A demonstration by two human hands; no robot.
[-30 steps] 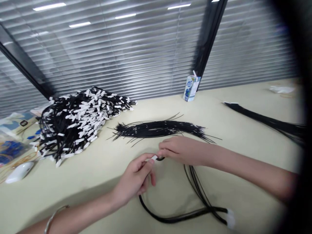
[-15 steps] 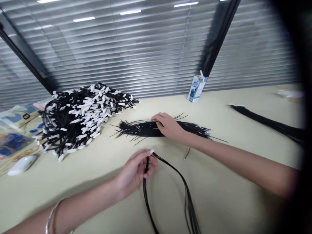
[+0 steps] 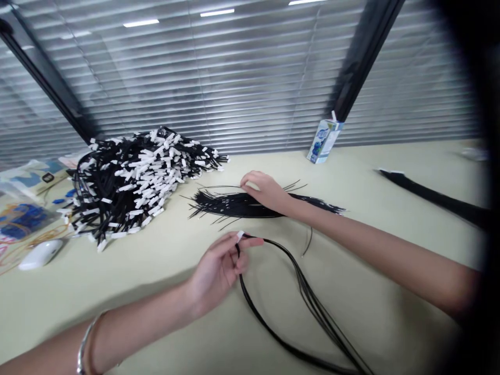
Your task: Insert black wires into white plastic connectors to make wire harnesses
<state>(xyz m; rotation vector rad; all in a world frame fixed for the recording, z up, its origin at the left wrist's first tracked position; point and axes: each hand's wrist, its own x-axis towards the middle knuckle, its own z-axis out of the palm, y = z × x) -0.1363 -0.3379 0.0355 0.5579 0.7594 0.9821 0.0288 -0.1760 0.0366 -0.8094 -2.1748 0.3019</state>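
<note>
My left hand [image 3: 221, 268] is closed, with a small white connector [image 3: 240, 236] pinched at its fingertips and the forefinger stretched out along the wires. Black wires [image 3: 302, 281] run from the connector in a long loop down to the bottom edge. Beyond it, a bundle of loose black wires [image 3: 238, 205] lies on the table. Over that bundle, my right hand [image 3: 263, 190] has thumb and forefinger pinched together on a single thin black wire [image 3: 221, 186], slightly raised above the others. The wire's far end merges with the bundle.
A large heap of black cables with white connectors [image 3: 156, 161] stands at the back left. Near it are a white computer mouse [image 3: 41, 254] and a plastic bag with blue pieces [image 3: 23, 221]. A drink carton [image 3: 324, 140] stands by the blinds; a black cable bundle [image 3: 433, 195] lies right.
My right hand has risen slightly off the wire bundle, lifting a thin wire. My left forefinger has straightened, and the hanging wire loop has swung to the right. The view has shifted slightly.
</note>
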